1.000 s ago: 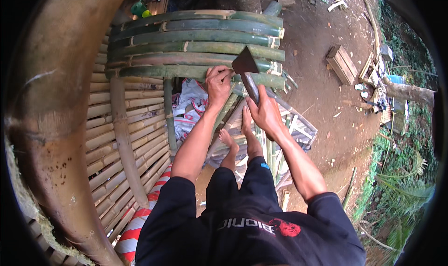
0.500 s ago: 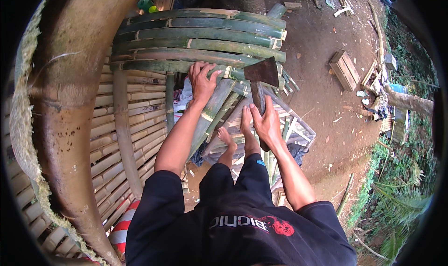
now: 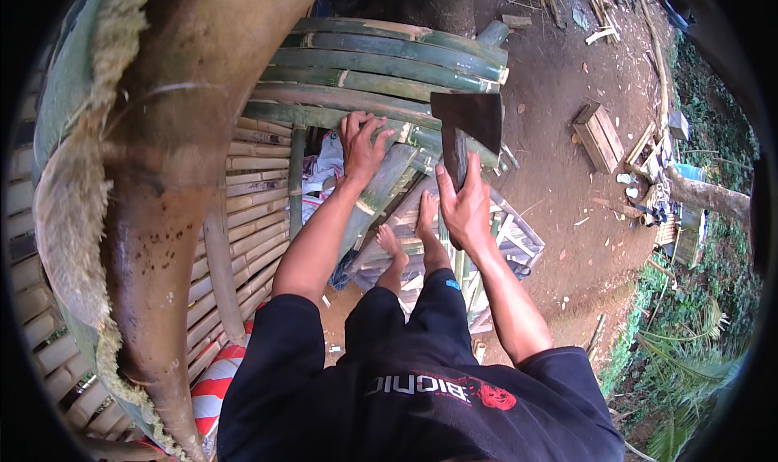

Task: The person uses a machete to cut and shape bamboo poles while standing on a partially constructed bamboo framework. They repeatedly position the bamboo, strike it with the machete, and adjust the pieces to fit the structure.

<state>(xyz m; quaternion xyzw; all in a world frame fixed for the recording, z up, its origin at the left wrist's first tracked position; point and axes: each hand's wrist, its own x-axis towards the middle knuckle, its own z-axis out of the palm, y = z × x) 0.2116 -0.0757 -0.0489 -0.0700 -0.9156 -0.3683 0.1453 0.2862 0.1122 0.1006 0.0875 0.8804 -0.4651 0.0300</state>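
My right hand (image 3: 468, 207) is wrapped round the wooden handle (image 3: 455, 158) of a hatchet. The dark, broad hatchet head (image 3: 474, 120) is raised over the right ends of the bamboo slats. My left hand (image 3: 362, 147) lies at the edge of the nearest green bamboo slat (image 3: 304, 117), its fingers bent over it; the fingertips' exact hold is partly hidden. Several more green slats (image 3: 373, 58) run side by side beyond it. Below my hands a thick bamboo piece (image 3: 385, 174) slants down towards my bare feet.
A large brown bamboo pole (image 3: 154, 259) with a fibrous edge fills the left side. Behind it is a slatted bamboo platform (image 3: 251, 194). A wooden box (image 3: 599, 138) stands on the dirt ground at right. White sacks (image 3: 326, 166) lie under the slats.
The hatchet has tilted and risen, its head now looking larger and nearer. My left hand stays at the slat. The view has shifted, so the big pole covers more of the slats.
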